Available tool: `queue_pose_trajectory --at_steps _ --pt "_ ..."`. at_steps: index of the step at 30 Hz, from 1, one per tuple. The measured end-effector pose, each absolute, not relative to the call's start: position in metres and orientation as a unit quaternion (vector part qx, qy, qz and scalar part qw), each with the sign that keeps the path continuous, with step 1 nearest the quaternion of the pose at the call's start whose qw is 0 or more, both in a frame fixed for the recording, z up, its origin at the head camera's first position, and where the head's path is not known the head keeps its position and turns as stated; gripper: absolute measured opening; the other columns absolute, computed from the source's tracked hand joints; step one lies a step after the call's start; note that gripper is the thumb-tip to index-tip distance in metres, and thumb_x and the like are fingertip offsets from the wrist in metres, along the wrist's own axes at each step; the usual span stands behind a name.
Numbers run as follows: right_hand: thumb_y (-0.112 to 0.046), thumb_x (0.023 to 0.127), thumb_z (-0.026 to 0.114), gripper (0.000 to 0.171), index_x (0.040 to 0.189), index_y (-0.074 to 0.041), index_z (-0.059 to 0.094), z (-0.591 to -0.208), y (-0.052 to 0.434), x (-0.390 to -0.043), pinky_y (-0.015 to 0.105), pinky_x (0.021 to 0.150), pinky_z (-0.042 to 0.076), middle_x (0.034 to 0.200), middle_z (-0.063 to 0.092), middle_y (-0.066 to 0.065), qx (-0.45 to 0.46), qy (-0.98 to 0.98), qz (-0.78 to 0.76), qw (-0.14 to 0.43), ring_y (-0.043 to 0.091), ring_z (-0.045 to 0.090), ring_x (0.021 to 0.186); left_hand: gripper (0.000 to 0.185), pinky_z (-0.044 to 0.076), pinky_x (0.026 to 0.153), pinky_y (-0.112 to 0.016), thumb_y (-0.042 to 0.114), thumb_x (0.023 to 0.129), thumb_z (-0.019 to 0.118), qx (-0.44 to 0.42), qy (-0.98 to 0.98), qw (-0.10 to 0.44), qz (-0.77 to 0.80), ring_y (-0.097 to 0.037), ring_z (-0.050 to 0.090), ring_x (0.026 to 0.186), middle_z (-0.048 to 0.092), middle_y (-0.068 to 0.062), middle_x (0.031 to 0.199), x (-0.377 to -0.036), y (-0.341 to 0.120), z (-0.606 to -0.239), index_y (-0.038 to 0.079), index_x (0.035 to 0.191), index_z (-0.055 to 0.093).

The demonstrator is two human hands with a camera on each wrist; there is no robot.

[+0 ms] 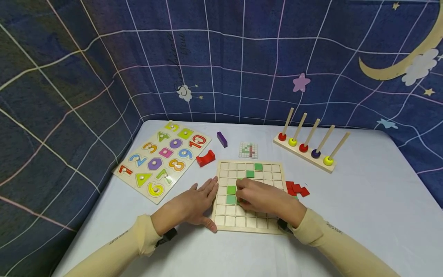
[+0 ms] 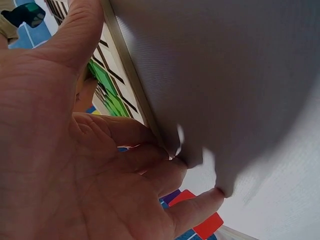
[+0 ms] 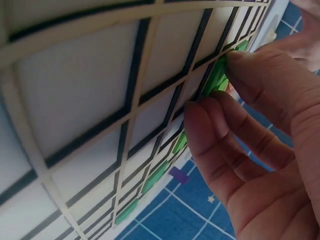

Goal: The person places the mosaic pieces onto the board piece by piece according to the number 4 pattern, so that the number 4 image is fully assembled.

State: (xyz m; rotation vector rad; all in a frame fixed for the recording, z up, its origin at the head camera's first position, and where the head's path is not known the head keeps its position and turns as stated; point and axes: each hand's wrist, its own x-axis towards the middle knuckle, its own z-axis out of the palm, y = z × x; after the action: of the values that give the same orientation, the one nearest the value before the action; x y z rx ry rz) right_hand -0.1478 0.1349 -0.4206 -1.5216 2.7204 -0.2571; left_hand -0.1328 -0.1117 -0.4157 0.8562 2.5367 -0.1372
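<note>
A wooden grid board lies on the table with green square tiles in some of its cells. My right hand is over the middle of the board and hides several cells. Between its thumb and fingertips it pinches a green square tile, right at the grid's surface. My left hand rests beside the board's left edge, fingers extended along the frame and thumb spread toward the near corner. In the left wrist view the left palm is bare, with fingertips near the board's side.
Red square tiles lie loose right of the board. Behind it is a small pattern card. A number puzzle, a red block and a purple block are at left; a peg stand with beads stands back right.
</note>
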Motion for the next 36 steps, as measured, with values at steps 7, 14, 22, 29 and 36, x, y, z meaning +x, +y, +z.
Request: queue_pose_trajectory --at_steps 7,14,22,29,36 --pt "-0.011 0.094 0.082 0.005 0.094 -0.010 0.078 -0.416 0.143 -0.147 0.021 0.078 0.055 0.094 0.063 0.000 -0.488 0.868 -0.084 0.045 0.010 0.056 0.085 0.133 0.033 0.131 -0.058 0.077 0.077 0.078 0.315 0.920 0.227 -0.043 -0.030 0.019 0.169 0.013 -0.017 0.181 -0.132 -0.113 -0.416 0.000 0.169 0.023" --pt "-0.007 0.091 0.085 0.016 0.106 -0.008 0.079 -0.410 0.164 -0.143 0.026 0.090 0.062 0.108 0.071 0.005 -0.495 0.862 -0.107 0.023 0.017 0.064 0.100 0.133 0.033 0.131 -0.058 0.076 0.076 0.079 0.314 0.921 0.229 -0.042 -0.030 0.019 0.169 0.013 -0.016 0.181 -0.131 -0.113 -0.414 0.000 0.169 0.022" --pt "-0.005 0.090 0.086 0.021 0.109 -0.010 0.079 -0.406 0.208 -0.135 0.029 0.086 0.063 0.115 0.071 0.005 -0.465 0.879 -0.101 0.009 0.018 0.065 0.107 0.133 0.033 0.132 -0.057 0.077 0.076 0.079 0.312 0.922 0.225 -0.044 -0.030 0.019 0.169 0.013 -0.016 0.182 -0.132 -0.113 -0.415 0.000 0.170 0.022" --pt "-0.002 0.086 0.088 0.023 0.105 -0.012 0.080 -0.405 0.253 -0.125 0.033 0.087 0.064 0.115 0.070 0.002 -0.414 0.902 -0.119 0.011 0.019 0.065 0.106 0.133 0.032 0.132 -0.058 0.077 0.077 0.079 0.315 0.921 0.225 -0.040 -0.030 0.018 0.169 0.013 -0.016 0.182 -0.132 -0.113 -0.418 0.000 0.170 0.022" --pt "-0.002 0.083 0.090 0.025 0.099 -0.017 0.078 -0.413 0.278 -0.121 0.029 0.081 0.062 0.105 0.068 -0.005 -0.392 0.910 -0.131 0.023 0.011 0.058 0.096 0.133 0.033 0.131 -0.059 0.075 0.077 0.080 0.315 0.922 0.225 -0.034 -0.032 0.019 0.169 0.014 -0.017 0.181 -0.132 -0.114 -0.418 -0.001 0.169 0.023"
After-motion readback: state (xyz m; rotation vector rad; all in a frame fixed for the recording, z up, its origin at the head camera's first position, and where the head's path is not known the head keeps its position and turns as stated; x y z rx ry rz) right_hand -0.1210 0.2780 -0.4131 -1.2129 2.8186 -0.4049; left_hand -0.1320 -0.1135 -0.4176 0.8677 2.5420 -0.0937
